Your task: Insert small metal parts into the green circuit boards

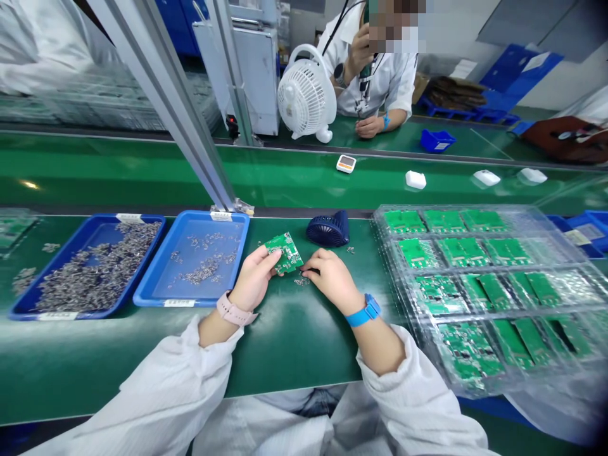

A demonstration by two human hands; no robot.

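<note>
My left hand [254, 275] grips a green circuit board [286, 252] by its left side, thumb on top, and holds it tilted above the green table. Close to the board's lower right corner, my right hand [330, 275] has its thumb and fingertips pinched together. Whatever sits between those fingertips is too small to make out. Just under them a little pile of small metal parts [301, 280] lies on the table. Left of my hands stands a blue tray [156, 285] with scattered metal parts in it, and beyond it another blue tray [28, 305] heaped with similar parts.
A dark blue fan [327, 229] lies just beyond my hands. Clear plastic trays [415, 329] with several circuit boards fill the right side. Behind the table runs a green conveyor belt [285, 183] carrying small white devices. Across it, a person holds a power screwdriver [365, 79] beside a white fan [306, 95].
</note>
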